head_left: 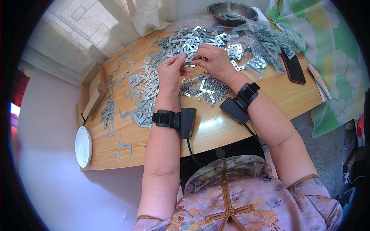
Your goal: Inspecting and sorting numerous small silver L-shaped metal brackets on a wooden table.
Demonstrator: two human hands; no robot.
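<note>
Over the middle of the wooden table, my left hand [169, 71] and my right hand [216, 63] meet with their fingertips pinched. Between them is a small silver metal bracket [188, 59], partly covered by the fingers. Beyond and left of the hands spreads a large heap of flat L-shaped metal brackets [142, 82] with holes. Below the right hand lies a pile of small metal screws or nuts [219, 87], too small to tell which. An L-shaped bracket [205, 87] rests on that pile.
Clear plastic bags of metal parts [266, 46] lie at the right, beside a dark phone [293, 69]. A steel bowl [221, 20] stands at the back. On the left are a cardboard box [95, 92] and a white plate [82, 140]. Green patterned cloth [335, 57] hangs at right.
</note>
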